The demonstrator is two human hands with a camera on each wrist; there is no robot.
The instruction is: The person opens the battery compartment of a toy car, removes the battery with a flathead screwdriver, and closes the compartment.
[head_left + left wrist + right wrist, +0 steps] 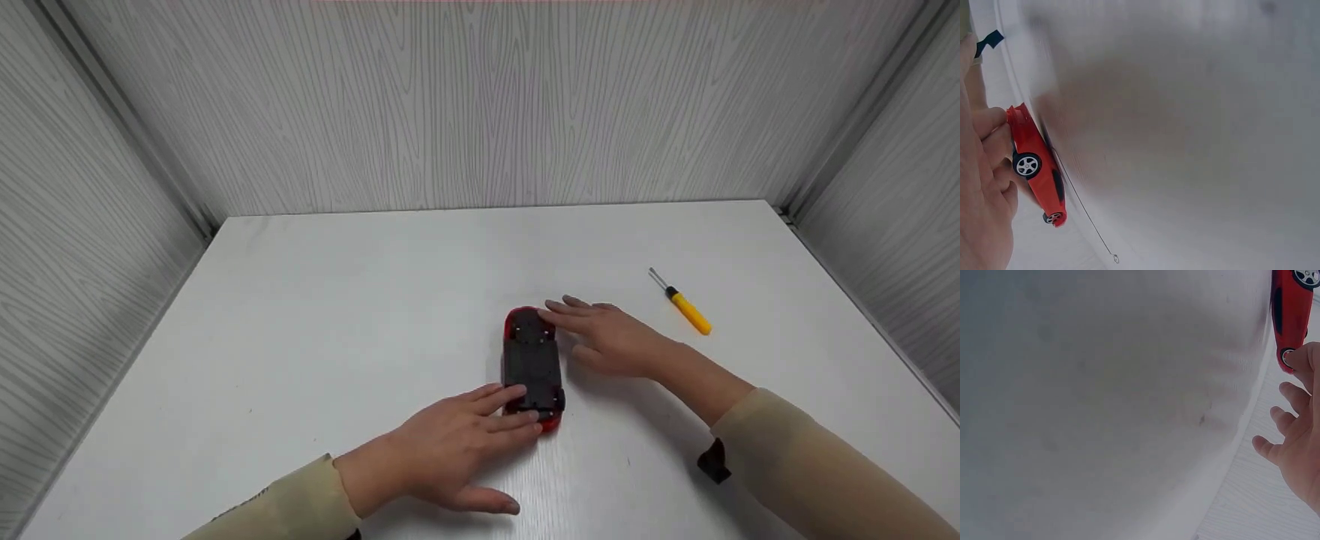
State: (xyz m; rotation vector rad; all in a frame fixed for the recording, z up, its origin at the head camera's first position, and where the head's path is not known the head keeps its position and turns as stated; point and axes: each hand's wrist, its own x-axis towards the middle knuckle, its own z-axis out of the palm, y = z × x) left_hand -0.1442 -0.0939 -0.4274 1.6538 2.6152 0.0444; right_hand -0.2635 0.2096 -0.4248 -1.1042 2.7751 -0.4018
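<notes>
A red toy car lies upside down on the white table, its black underside facing up. My left hand rests straight fingertips on the car's near end, with the thumb spread apart from it. At the far end, my right hand touches the car's right edge with extended fingers. In the left wrist view the red side of the car shows two silver-spoked wheels. The right wrist view catches the car at the upper right, where one finger of the right hand meets a wheel.
A screwdriver with a yellow handle lies on the table beyond my right hand, its tip pointing away. Grey wood-grain panels stand behind and on both sides. A thin looped line appears beside the car in the left wrist view.
</notes>
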